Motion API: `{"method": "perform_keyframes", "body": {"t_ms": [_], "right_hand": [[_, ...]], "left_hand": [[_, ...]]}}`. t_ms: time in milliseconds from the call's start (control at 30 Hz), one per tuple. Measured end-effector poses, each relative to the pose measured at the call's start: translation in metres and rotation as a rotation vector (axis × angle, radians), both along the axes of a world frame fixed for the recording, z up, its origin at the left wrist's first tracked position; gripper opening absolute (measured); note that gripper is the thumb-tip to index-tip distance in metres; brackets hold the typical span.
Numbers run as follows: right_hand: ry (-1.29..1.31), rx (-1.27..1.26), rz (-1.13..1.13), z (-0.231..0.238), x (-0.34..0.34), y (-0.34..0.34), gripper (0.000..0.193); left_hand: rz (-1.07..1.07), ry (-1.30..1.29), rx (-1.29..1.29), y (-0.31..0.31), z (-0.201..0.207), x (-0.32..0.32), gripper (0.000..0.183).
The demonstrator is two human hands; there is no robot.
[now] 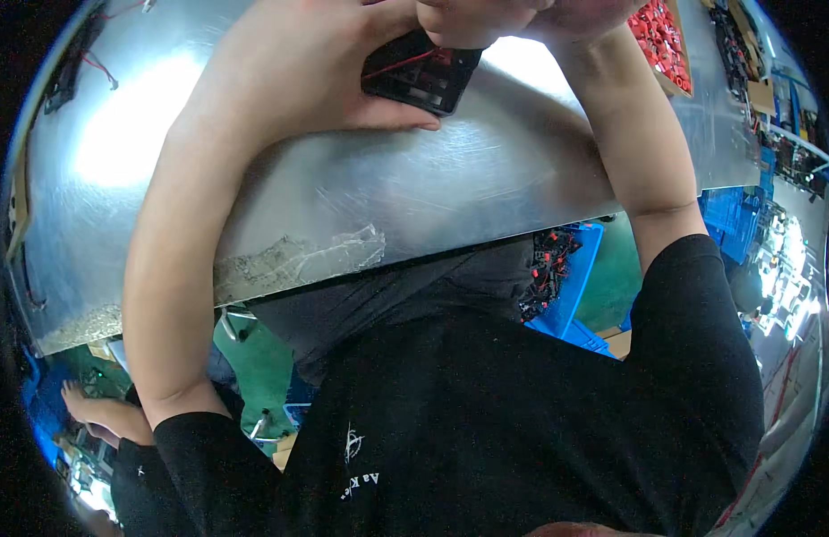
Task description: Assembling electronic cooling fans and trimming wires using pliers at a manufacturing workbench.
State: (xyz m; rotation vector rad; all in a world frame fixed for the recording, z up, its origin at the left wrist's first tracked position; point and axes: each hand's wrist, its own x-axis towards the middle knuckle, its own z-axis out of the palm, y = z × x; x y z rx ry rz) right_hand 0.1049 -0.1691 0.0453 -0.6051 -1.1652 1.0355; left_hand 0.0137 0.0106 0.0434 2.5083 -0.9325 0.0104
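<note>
A black plastic housing (423, 82) with open compartments inside lies on the metal tabletop (414, 174) near the top of the view. A thin red wire (405, 64) runs across it. My left hand (334, 63) is wrapped round the housing, the thumb stretched along its near edge. Over the housing's far right part is my right hand (531, 20), its fingers curled together and partly cut off by the top edge. Whatever those fingers pinch is hidden from view.
A box of red parts (662, 45) stands at the table's far right. Below the near edge, a blue crate (575, 282) holds black and red pieces. A dark part with red wires (61, 85) lies far left. Another person's hand (79, 403) shows at lower left.
</note>
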Motion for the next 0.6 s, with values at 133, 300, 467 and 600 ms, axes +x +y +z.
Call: {"method": "perform_keyframes", "body": {"t_ms": [133,300,467,600], "right_hand": [[-0.052,0.015,0.038,-0.003,0.004,0.002,0.108],[0.284,-0.105,0.238,-0.010,0.002,0.006,0.100],[-0.111,-0.014,-0.110,0.027,0.012,-0.014,0.100],[0.025,-0.046,-0.522,0.056,-0.028,-0.035,0.109]], "left_hand": [[-0.013,-0.030,0.015,0.004,-0.003,0.000,0.060],[-0.153,-0.093,-0.178,0.003,-0.024,0.007,0.057],[0.057,-0.106,0.009,-0.001,0.004,-0.008,0.048],[0.100,-0.302,-0.053,-0.017,-0.024,-0.005,0.069]]}}
